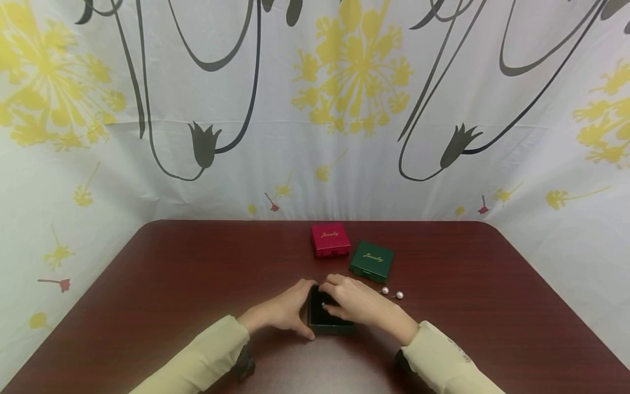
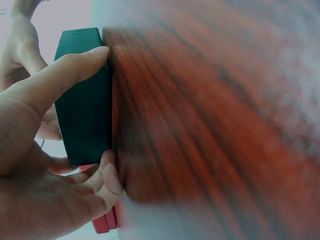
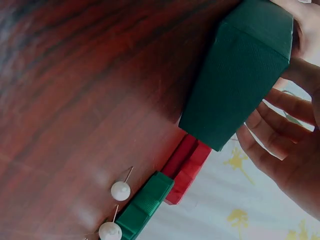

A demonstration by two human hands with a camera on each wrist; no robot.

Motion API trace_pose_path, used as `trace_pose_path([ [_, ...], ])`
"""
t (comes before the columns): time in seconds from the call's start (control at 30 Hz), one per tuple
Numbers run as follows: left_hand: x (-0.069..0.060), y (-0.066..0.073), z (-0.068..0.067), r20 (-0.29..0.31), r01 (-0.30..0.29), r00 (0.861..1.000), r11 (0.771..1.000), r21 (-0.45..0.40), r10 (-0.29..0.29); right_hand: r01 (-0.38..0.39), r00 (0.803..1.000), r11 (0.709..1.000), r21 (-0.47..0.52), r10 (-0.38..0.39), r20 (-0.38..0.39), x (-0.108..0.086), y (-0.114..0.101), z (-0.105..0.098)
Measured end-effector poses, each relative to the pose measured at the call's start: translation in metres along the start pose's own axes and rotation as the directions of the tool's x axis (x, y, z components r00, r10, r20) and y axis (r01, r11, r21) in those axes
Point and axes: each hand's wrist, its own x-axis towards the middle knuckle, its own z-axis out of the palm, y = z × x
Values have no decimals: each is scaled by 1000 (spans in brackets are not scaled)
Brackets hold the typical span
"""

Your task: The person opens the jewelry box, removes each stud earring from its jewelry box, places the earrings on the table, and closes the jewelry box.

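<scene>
An uncovered dark green jewelry box (image 1: 332, 329) with a black inside sits on the table. My left hand (image 1: 287, 309) grips its left side, the thumb at the near corner and the fingers at the far one; the left wrist view shows the box's green side wall (image 2: 85, 120) between them. Over the inside of the box, my right hand (image 1: 356, 301) has its fingers curled. At its thumb tip is a small shiny piece (image 1: 323, 305). A thin curved wire (image 3: 290, 93) shows by these fingers in the right wrist view. The piece's full shape is hidden.
Behind stand a closed red jewelry box (image 1: 331, 239) and a closed green one (image 1: 372, 260), both lettered in gold. Right of my right hand lie two white pearl-headed pins, a left one (image 1: 385, 290) and a right one (image 1: 400, 295). A patterned curtain (image 1: 295, 180) hangs beyond the table (image 1: 221, 257).
</scene>
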Motion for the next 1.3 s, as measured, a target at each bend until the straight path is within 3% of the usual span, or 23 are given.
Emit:
trace_pose_path([
  [0.37,0,1,-1,4,-1,1000,1000,7,1,-9,997,1000,-9,10,78,7,-4,5],
  [0.87,-1,1,-2,17,4,1000,1000,2,-4,7,996,1000,-1,-7,85,10,-5,9],
  [1.3,-1,-1,-1,-1,-29,1000,1000,6,29,-2,998,1000,-11,2,69,11,-7,10],
])
